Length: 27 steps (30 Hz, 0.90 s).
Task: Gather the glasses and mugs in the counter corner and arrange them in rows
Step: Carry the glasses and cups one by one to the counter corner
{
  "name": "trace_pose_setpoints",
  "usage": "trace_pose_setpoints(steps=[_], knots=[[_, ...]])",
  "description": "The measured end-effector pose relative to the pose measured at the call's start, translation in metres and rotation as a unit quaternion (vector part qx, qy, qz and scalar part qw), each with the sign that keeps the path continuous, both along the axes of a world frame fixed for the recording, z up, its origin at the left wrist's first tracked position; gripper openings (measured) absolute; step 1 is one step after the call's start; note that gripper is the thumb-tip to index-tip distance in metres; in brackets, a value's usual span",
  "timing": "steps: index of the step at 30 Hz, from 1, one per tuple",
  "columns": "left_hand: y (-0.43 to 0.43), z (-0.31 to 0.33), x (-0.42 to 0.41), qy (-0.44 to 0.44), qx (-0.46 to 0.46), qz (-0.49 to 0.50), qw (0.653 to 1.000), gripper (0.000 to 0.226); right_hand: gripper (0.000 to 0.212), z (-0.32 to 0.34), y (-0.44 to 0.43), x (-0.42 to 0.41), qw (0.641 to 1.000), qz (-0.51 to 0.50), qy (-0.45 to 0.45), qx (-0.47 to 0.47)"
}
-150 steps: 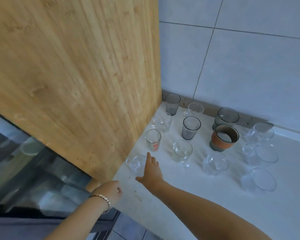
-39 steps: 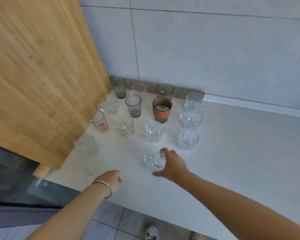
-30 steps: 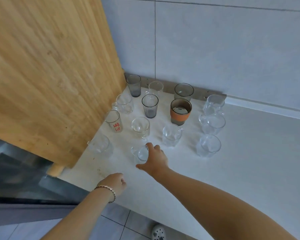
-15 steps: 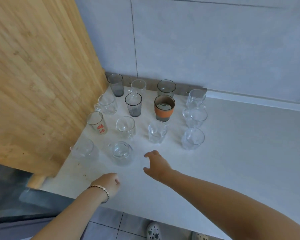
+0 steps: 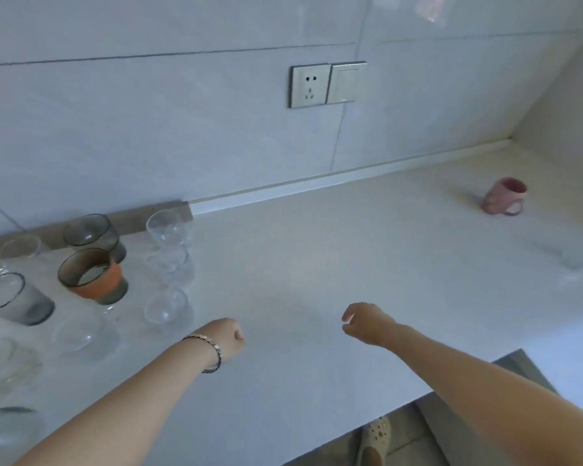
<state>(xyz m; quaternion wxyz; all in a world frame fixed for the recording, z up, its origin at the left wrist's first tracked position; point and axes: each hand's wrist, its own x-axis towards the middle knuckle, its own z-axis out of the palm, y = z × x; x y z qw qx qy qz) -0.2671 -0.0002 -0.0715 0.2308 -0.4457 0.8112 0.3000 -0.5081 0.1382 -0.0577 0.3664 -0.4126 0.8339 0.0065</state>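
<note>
Swinging right since the last view, the camera now shows more pale counter [image 5: 317, 257], with the rows of glasses [image 5: 169, 307] crowded at its left edge and the wooden board gone from sight. A pink mug [image 5: 504, 196] stands far right, well apart from them. The right hand [image 5: 364, 322], loosely curled and empty, has drawn back over bare counter; the left hand [image 5: 228, 338] stays an empty fist.

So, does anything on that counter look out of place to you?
The pink mug stands alone far off to the right on the counter, well apart from the glasses grouped at the left. Nothing looks spilled or broken, though the picture is blurred.
</note>
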Motion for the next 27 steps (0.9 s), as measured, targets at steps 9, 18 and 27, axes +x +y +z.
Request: trace_pose_setpoints(steps=[9,18,27], knots=[[0.047,0.003,-0.282,0.015,-0.011,-0.068,0.998,0.031,0.03,-0.012,0.088,-0.251,0.994,-0.107,0.017,-0.009],[0.082,0.008,-0.485,0.01,-0.023,-0.162,0.987,0.009,0.043,-0.008,0.142,-0.462,0.959,-0.202,0.162,-0.11],[0.086,0.002,-0.548,-0.012,-0.025,-0.192,0.981,0.01,0.077,-0.015,0.175,-0.576,0.948,-0.238,0.208,0.043]])
